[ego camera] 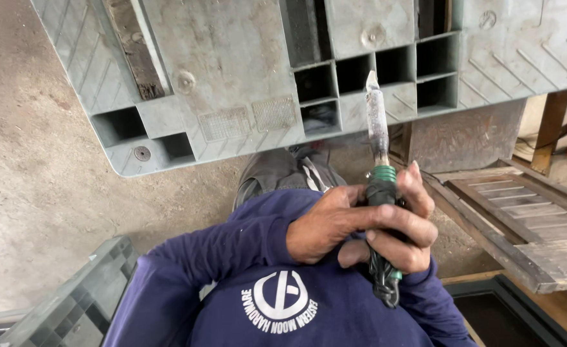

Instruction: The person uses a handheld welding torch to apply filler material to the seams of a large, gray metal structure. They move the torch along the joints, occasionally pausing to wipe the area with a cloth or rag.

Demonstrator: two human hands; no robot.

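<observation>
Gripping a wrapped-handle chisel (378, 128) pointing toward twelve o'clock, the left hand (325, 222) and right hand (402, 231) are closing around it above a grey plastic pallet (232, 64) lying on a dusty concrete floor (33, 173).

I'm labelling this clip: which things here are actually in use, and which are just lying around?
In use:
- tool with a worn metal blade and a dark wrapped handle
- left hand and right hand, both gripping that handle

Lying about:
- grey plastic pallet
- wooden slatted panel
- grey crate
- dirt floor
</observation>
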